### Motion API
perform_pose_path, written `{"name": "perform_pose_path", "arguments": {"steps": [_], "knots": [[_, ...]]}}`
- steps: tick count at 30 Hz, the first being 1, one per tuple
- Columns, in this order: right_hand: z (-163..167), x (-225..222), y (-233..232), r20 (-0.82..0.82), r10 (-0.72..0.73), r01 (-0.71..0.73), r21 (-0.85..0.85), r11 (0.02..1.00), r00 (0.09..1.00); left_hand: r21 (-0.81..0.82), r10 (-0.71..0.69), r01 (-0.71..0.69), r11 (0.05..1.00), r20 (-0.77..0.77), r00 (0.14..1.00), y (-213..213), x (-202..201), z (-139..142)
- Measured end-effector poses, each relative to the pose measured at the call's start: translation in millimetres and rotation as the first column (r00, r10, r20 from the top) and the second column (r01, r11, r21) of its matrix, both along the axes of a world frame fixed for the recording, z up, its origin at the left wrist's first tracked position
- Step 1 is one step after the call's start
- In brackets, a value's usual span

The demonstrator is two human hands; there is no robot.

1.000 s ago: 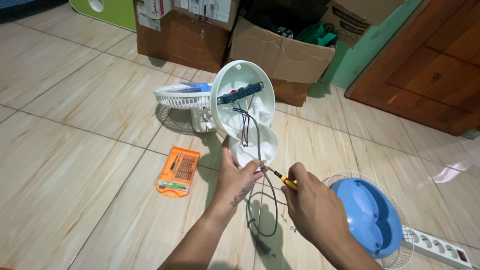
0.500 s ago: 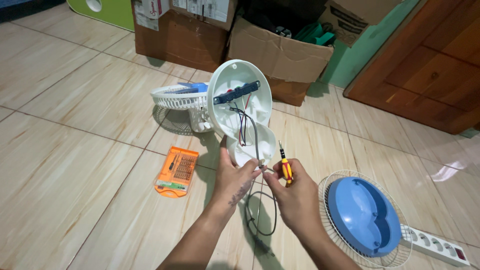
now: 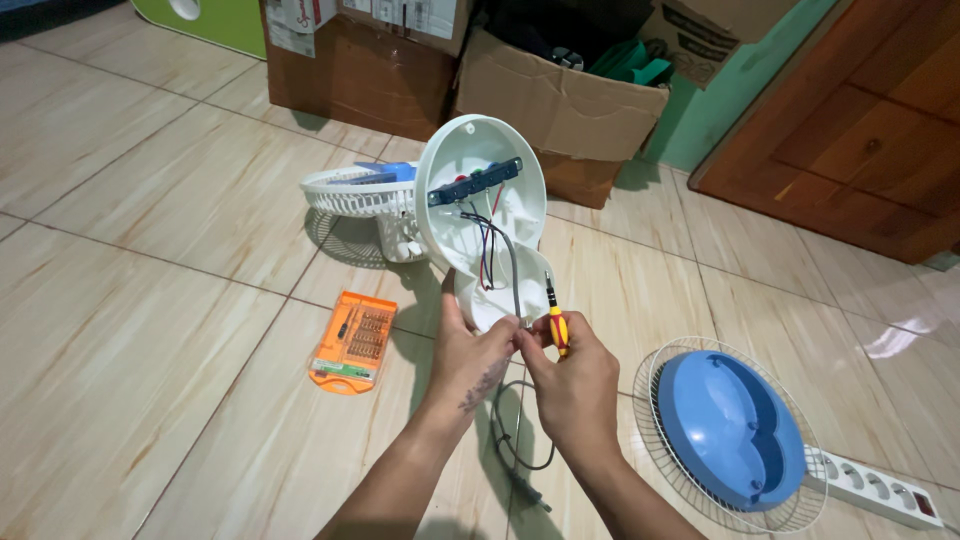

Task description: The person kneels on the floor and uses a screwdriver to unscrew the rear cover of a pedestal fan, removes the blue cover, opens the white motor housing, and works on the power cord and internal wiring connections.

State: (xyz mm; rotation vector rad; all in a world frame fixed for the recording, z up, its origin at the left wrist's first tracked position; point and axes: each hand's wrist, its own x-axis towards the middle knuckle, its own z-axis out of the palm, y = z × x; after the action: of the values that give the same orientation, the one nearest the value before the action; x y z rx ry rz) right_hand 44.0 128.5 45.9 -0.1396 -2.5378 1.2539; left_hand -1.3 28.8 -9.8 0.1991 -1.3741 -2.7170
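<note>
Head view shows the left hand [image 3: 470, 360] pinching the white fan base [image 3: 490, 225], a light, hollow plastic shell near the floor's [image 3: 150, 300] middle, best held by its rim, while the right hand [image 3: 575, 385] grips a slim screwdriver [image 3: 556, 320].

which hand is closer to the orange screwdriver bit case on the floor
Left. The left hand grips the white fan base, just right of the orange bit case. The right hand, holding a small screwdriver, sits farther right.

Orange bit kit [image 3: 352, 342] left on tiles, blue blade on grille [image 3: 722, 430] right, power strip [image 3: 872, 486] beside it, cardboard boxes [image 3: 560, 100] behind.
</note>
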Motion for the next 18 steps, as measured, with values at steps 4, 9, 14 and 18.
{"name": "perform_pose_path", "arguments": {"steps": [4, 9, 14, 18], "knots": [[1.9, 0.6, -1.8, 0.03, -0.003, 0.004, -0.024, 1.0, 1.0, -0.044, -0.002, 0.003, 0.999, 0.025, 1.0, -1.7, 0.3, -1.3], [7.8, -0.2, -3.9, 0.072, -0.041, 0.042, -0.005, 0.999, 0.997, -0.087, -0.005, 0.01, 0.996, 0.063, 0.998, -1.7, 0.1, -3.1], [9.6, -2.8, -5.7, 0.124, -0.064, 0.065, -0.003, 0.998, 0.99, -0.015, 0.001, -0.001, 1.0, 0.006, 1.0, 0.2, -1.5, -4.0], [5.3, -8.1, -4.2, 0.164, -0.081, 0.086, -0.027, 0.996, 0.983, -0.074, 0.004, -0.002, 0.997, 0.033, 0.999, 1.5, 0.6, -5.7]]}}
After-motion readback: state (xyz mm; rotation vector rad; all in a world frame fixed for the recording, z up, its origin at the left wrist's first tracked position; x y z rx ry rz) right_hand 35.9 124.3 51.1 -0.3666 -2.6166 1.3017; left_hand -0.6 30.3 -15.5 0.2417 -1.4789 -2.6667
